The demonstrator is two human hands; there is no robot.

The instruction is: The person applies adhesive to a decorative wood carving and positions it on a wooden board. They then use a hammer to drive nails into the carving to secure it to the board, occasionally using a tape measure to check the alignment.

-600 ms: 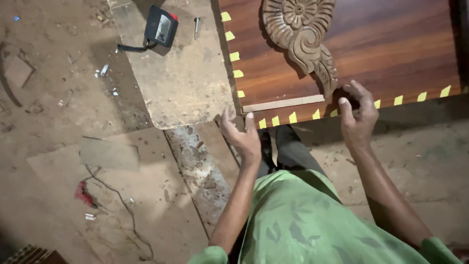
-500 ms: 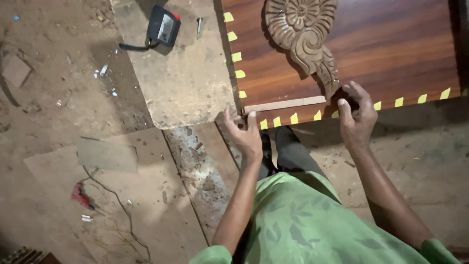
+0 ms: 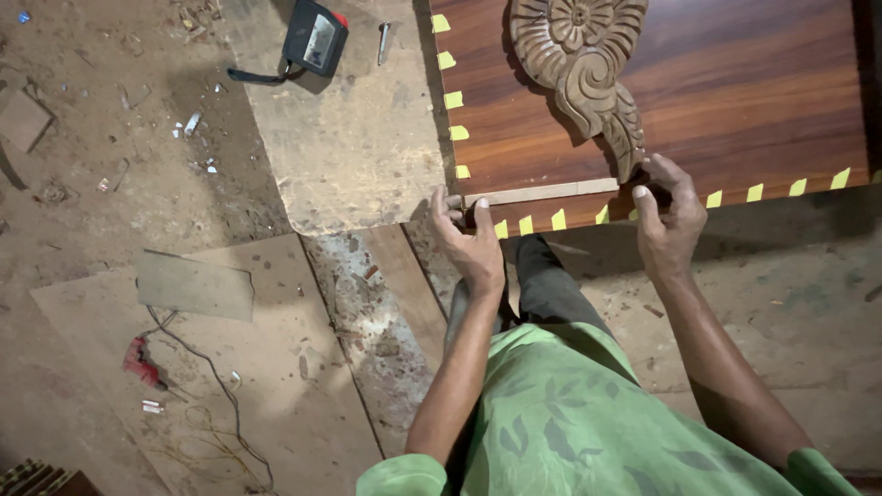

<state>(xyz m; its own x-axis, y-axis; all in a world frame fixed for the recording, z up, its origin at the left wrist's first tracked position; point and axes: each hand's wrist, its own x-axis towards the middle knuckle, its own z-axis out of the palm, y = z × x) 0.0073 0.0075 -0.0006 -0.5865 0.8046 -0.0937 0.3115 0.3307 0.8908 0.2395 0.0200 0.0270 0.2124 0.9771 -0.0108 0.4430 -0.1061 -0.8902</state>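
A dark reddish wood panel (image 3: pixel 735 83) lies on the floor, with small yellow tape tabs (image 3: pixel 456 99) along its left and near edges. A carved wooden floral ornament (image 3: pixel 581 64) rests on it. A thin pale wood strip (image 3: pixel 542 192) lies along the near edge. My left hand (image 3: pixel 470 241) pinches the strip's left end at the panel's corner. My right hand (image 3: pixel 669 216) grips the strip's right end, just below the ornament's tip.
A dark handheld tool (image 3: pixel 315 39) with a cord sits on a pale worn board (image 3: pixel 354 138) left of the panel. A red tool (image 3: pixel 140 362) with a thin cable lies lower left. Board scraps (image 3: pixel 195 287) and debris litter the dusty floor.
Both hands stay on the strip; the right thumb has shifted slightly. The view has moved a little.
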